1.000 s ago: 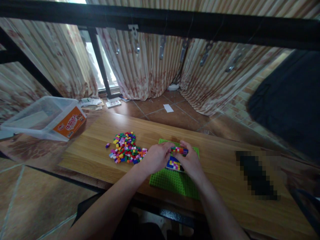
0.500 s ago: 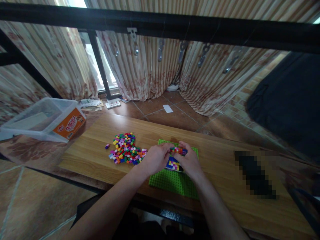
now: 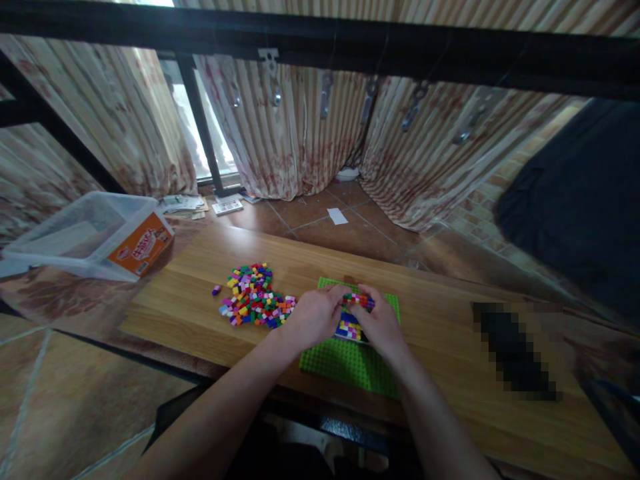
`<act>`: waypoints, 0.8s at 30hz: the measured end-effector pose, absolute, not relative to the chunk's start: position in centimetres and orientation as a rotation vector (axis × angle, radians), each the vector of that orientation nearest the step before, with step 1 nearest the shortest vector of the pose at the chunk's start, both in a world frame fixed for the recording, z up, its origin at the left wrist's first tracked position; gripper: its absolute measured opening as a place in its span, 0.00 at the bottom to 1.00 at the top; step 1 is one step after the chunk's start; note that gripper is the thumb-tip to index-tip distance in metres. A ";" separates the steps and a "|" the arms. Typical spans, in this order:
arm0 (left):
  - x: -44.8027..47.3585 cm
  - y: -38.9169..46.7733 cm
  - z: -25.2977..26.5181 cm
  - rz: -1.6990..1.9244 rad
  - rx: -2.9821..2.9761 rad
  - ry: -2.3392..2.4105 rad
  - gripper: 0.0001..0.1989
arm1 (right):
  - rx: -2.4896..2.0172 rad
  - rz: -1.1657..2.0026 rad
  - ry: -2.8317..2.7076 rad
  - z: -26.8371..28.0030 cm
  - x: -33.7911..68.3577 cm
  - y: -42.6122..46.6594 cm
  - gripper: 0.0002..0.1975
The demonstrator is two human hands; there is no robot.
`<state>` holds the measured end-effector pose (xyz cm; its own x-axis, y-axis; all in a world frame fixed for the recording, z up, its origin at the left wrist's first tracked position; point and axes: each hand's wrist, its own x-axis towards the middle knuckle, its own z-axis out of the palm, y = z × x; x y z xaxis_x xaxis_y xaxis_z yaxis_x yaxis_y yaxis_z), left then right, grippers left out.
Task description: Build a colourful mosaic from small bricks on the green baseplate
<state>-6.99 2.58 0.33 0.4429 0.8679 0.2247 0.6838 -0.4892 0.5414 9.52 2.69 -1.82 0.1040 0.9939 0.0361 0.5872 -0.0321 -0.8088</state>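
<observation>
My left hand [image 3: 320,312] and my right hand [image 3: 379,323] meet over a green studded baseplate [image 3: 345,363]. Between them is a block of small toy bricks [image 3: 350,329], with blue, yellow, pink and white pieces on its near face and a mixed-colour row along the top. The fingers of my right hand are closed around its right side. My left fingertips are pinched together at its upper left; whether a loose brick is also between them is hidden. To the left, a pile of loose coloured bricks [image 3: 255,298] lies on the wooden table [image 3: 195,297].
A clear plastic bin [image 3: 90,250] with an orange label stands at the far left. One purple brick [image 3: 216,291] lies apart from the pile. A blurred-out dark object [image 3: 515,350] rests on the right of the table. A black bar [image 3: 320,37] crosses above.
The view has shifted very slightly. Both hands stay at the brick block in nearly the same pose.
</observation>
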 end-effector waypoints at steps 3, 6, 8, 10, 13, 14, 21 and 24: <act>-7.0 2.6 0.3 0.689 2.334 1.309 0.18 | -1.714 0.777 -1.552 -1.8 9.5 2.8 0.28; -7.0 2.5 0.4 0.683 2.335 1.314 0.17 | -1.729 0.806 -1.516 -1.8 9.4 2.9 0.28; -7.0 2.5 0.4 0.677 2.329 1.318 0.17 | -1.726 0.822 -1.490 -1.8 9.4 3.0 0.28; -7.0 2.5 0.4 0.676 2.326 1.311 0.18 | -1.720 0.834 -1.469 -1.8 9.4 3.1 0.27; -6.9 2.5 0.4 0.684 2.324 1.307 0.19 | -1.723 0.833 -1.450 -1.7 9.3 3.1 0.27; -6.9 2.5 0.3 0.686 2.323 1.310 0.19 | -1.723 0.827 -1.447 -1.7 9.3 3.1 0.26; -6.9 2.5 0.3 0.682 2.329 1.322 0.19 | -1.738 0.801 -1.469 -1.5 9.1 3.0 0.28; -6.9 2.5 0.1 0.688 2.334 1.321 0.19 | -1.742 0.793 -1.461 -1.4 8.9 3.1 0.28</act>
